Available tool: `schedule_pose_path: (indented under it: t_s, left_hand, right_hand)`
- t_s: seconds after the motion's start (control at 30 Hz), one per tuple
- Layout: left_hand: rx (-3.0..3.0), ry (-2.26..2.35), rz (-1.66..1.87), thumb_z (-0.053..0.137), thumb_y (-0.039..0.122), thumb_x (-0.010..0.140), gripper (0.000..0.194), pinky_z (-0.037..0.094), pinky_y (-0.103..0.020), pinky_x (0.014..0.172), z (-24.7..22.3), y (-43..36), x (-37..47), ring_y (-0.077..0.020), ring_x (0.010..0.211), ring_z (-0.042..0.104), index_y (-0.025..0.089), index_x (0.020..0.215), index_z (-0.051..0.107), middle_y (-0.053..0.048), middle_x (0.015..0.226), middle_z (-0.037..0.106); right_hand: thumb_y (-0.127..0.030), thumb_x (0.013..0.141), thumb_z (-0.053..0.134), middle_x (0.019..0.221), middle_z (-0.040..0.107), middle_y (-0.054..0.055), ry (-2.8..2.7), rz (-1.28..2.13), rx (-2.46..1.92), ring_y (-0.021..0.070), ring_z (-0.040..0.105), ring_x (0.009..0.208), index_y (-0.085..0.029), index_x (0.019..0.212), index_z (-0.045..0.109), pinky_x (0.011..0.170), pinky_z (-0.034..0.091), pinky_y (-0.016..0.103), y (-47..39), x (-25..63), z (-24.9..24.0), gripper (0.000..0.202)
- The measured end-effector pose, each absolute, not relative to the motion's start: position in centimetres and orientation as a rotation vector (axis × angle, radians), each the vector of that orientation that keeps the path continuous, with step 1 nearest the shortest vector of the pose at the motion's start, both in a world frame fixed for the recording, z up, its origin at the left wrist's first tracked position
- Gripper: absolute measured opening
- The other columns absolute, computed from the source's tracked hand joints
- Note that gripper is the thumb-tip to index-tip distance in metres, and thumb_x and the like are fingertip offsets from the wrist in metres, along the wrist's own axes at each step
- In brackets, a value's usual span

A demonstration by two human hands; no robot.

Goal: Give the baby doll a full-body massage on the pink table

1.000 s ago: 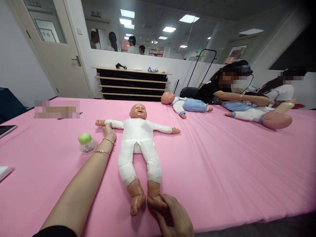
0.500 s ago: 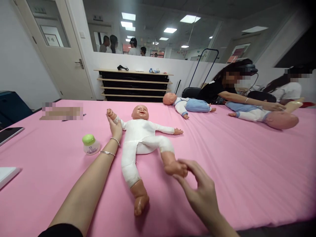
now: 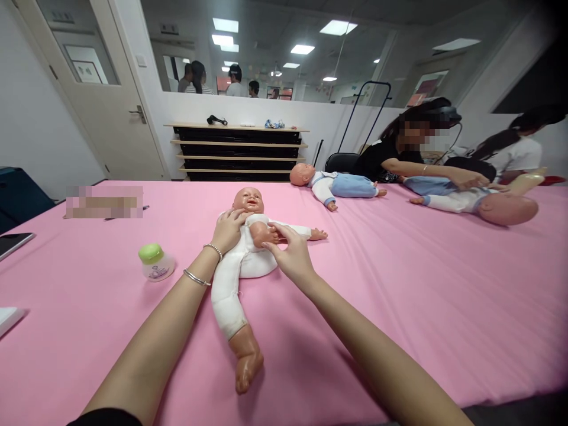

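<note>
A baby doll (image 3: 257,264) in a white cloth body lies on its back on the pink-covered table. My right hand (image 3: 290,251) grips the doll's foot (image 3: 264,235), with that leg folded up over its belly and chest. My left hand (image 3: 229,229) is closed over the doll's arm at the chest, below the chin; the arm is mostly hidden under my fingers. The doll's other leg (image 3: 242,331) stretches toward me, and its other arm (image 3: 295,229) lies out to the right. To the left of my left forearm stands a jar with a green lid (image 3: 155,261).
A second doll (image 3: 344,184) in blue and white lies at the far edge. At the right, a person's hands touch a third doll (image 3: 470,201). A phone (image 3: 15,244) and a white object (image 3: 9,319) rest at the left. Shelves (image 3: 239,145) stand behind the table.
My right hand has pushed the doll's foot up and away from me to its chest, bending the leg. My left hand has brought the doll's arm inward across the chest.
</note>
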State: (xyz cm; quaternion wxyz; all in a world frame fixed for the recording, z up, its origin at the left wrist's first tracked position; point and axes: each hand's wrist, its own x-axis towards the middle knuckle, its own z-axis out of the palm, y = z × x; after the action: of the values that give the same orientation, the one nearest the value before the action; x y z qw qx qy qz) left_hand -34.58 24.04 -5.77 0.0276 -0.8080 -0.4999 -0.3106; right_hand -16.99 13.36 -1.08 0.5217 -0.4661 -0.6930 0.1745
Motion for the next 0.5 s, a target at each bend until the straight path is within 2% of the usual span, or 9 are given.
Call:
schedule_pose_path:
  t_s: [0.1,0.27,0.4,0.5]
  left_hand:
    - [-2.455,-1.572,-1.072,0.039,0.008,0.081,0.053,0.031,-0.044,0.103,-6.3,24.4,-34.9,-0.0245,0.122,0.039,0.031,0.127,0.052,0.0,0.132,0.05]
    - [-2.286,-1.62,-1.575,0.041,0.005,0.075,0.064,0.033,-0.038,0.105,-7.8,25.1,-36.0,-0.02,0.121,0.043,0.023,0.137,0.038,-0.004,0.134,0.048]
    - [-2.134,-1.686,-1.856,0.047,0.014,0.077,0.065,0.035,-0.04,0.104,-9.0,25.2,-37.0,-0.0234,0.122,0.043,0.018,0.14,0.031,-0.009,0.135,0.046]
    - [-2.083,-1.701,-2.027,0.051,0.02,0.079,0.067,0.03,-0.039,0.108,-9.4,25.1,-37.4,-0.0234,0.13,0.036,0.018,0.142,0.026,-0.008,0.142,0.037]
  right_hand:
    - [-0.013,0.069,0.066,0.106,0.065,0.007,-1.684,0.402,-1.087,0.0198,0.061,0.095,-0.019,0.106,0.06,0.081,0.052,0.034,12.8,-17.0,-1.1,0.039]
    - [-0.019,0.074,0.065,0.097,0.064,0.005,-1.711,0.348,-1.071,0.0176,0.061,0.087,-0.019,0.101,0.058,0.078,0.052,0.032,9.3,-15.3,-0.6,0.027]
    - [-0.019,0.078,0.063,0.087,0.061,0.003,-1.74,0.275,-1.087,0.0152,0.059,0.078,-0.02,0.093,0.057,0.069,0.051,0.027,4.8,-13.7,-1.2,0.017]
    - [-0.017,0.08,0.061,0.084,0.06,0.003,-1.761,0.236,-1.101,0.0149,0.058,0.076,-0.02,0.097,0.056,0.065,0.05,0.026,1.5,-12.9,-2.6,0.018]
